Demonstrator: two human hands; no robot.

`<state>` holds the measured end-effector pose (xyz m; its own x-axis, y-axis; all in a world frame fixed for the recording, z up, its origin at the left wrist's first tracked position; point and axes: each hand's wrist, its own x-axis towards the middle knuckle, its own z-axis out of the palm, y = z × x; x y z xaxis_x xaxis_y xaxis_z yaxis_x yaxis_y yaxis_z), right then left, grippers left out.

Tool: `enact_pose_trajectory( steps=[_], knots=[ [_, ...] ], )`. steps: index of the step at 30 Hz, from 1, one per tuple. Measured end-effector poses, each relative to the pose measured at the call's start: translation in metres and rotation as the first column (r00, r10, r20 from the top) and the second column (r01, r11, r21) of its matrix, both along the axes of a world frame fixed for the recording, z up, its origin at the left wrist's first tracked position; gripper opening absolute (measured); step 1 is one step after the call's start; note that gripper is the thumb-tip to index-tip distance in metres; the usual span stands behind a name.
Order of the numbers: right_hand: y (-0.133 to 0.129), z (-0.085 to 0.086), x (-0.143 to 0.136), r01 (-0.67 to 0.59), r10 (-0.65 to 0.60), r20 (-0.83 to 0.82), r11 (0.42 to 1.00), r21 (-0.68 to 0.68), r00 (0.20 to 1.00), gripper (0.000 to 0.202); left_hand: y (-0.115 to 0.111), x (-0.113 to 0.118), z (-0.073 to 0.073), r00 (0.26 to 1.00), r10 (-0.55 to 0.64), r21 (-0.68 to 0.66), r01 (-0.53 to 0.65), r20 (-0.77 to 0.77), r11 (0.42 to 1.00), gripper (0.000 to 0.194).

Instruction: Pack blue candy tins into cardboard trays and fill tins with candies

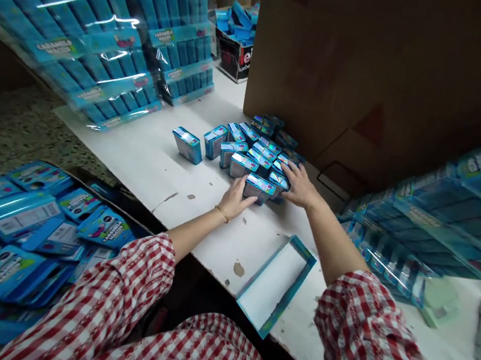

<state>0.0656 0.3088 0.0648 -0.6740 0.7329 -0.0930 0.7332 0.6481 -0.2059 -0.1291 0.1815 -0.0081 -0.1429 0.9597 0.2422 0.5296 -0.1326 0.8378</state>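
Observation:
Small blue candy boxes (260,160) stand in a tight cluster on the white table. My left hand (237,199) is closed round the left end of the nearest box (260,186), its thumb along the front face. At the cluster's right side, my right hand (298,185) curls its fingers over another small box (279,180); part of that box is hidden by the hand. One box (187,145) stands apart at the left. Closer to me, an open shallow blue tray (253,286) with a white inside lies at the table's edge.
Wrapped blue display packs (73,47) stand at the left, more (462,205) at the right. A big brown carton (380,62) rises behind the boxes. Flat blue packages (29,231) fill a container at lower left. A pale green object (441,303) lies at the right.

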Motion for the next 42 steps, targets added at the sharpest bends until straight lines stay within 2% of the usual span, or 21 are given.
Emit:
enact_pose_trajectory(
  steps=[4, 6, 8, 9, 11, 14, 16, 18, 20, 25, 31, 34, 36, 39, 42],
  knots=[
    [0.007, 0.007, 0.020, -0.137, 0.135, -0.074, 0.990, -0.020, 0.988, 0.091, 0.005, 0.013, 0.003, 0.997, -0.076, -0.024, 0.077, 0.015, 0.997, 0.072],
    [0.006, 0.006, 0.027, -0.130, 0.117, -0.174, 0.990, -0.063, 0.978, 0.091, 0.009, 0.016, 0.006, 0.991, -0.132, -0.013, 0.133, 0.034, 0.991, 0.083],
    [0.000, -0.002, 0.034, -0.050, 0.004, -0.362, 0.992, -0.118, 0.932, 0.090, 0.016, 0.018, 0.007, 0.978, -0.204, 0.023, 0.203, 0.046, 0.979, 0.093],
    [-0.005, -0.008, 0.036, 0.019, -0.093, -0.482, 0.988, -0.156, 0.871, 0.087, 0.020, 0.019, 0.007, 0.970, -0.238, 0.044, 0.236, 0.054, 0.971, 0.098],
    [-0.017, -0.024, 0.035, 0.155, -0.315, -0.682, 0.945, -0.287, 0.660, 0.077, 0.028, 0.022, 0.005, 0.957, -0.280, 0.081, 0.274, 0.078, 0.958, 0.108],
    [-0.032, -0.050, 0.019, 0.209, -0.567, -0.763, 0.824, -0.527, 0.310, 0.066, 0.037, 0.027, 0.000, 0.948, -0.290, 0.100, 0.278, 0.133, 0.955, 0.119],
    [-0.036, -0.062, 0.005, 0.210, -0.634, -0.754, 0.771, -0.601, 0.170, 0.061, 0.040, 0.031, -0.003, 0.939, -0.295, 0.090, 0.283, 0.174, 0.955, 0.122],
    [-0.037, -0.067, -0.005, 0.245, -0.644, -0.757, 0.756, -0.607, 0.113, 0.055, 0.041, 0.034, -0.004, 0.936, -0.292, 0.074, 0.283, 0.198, 0.956, 0.125],
    [-0.037, -0.065, -0.007, 0.262, -0.630, -0.763, 0.769, -0.584, 0.148, 0.048, 0.041, 0.036, -0.005, 0.938, -0.283, 0.046, 0.280, 0.201, 0.959, 0.130],
    [-0.036, -0.047, 0.006, 0.235, -0.567, -0.740, 0.824, -0.516, 0.361, 0.039, 0.037, 0.039, -0.001, 0.946, -0.278, 0.007, 0.281, 0.167, 0.960, 0.134],
    [-0.029, -0.035, 0.002, 0.188, -0.612, -0.659, 0.779, -0.599, 0.438, 0.049, 0.037, 0.040, 0.002, 0.945, -0.285, 0.021, 0.285, 0.163, 0.958, 0.133],
    [-0.023, -0.028, 0.002, 0.141, -0.542, -0.671, 0.820, -0.555, 0.507, 0.047, 0.034, 0.041, 0.005, 0.945, -0.261, 0.021, 0.262, 0.197, 0.965, 0.124],
    [-0.021, -0.023, 0.008, 0.095, -0.516, -0.691, 0.830, -0.550, 0.506, 0.044, 0.030, 0.042, 0.008, 0.933, -0.275, 0.020, 0.278, 0.230, 0.960, 0.107],
    [-0.020, -0.017, 0.022, 0.035, -0.543, -0.695, 0.799, -0.600, 0.471, 0.041, 0.022, 0.042, 0.011, 0.921, -0.306, 0.028, 0.309, 0.240, 0.951, 0.085],
    [-0.021, -0.012, 0.036, 0.032, -0.529, -0.705, 0.810, -0.586, 0.473, 0.037, 0.015, 0.038, 0.011, 0.944, -0.296, 0.075, 0.288, 0.148, 0.955, 0.081]
  ],
)
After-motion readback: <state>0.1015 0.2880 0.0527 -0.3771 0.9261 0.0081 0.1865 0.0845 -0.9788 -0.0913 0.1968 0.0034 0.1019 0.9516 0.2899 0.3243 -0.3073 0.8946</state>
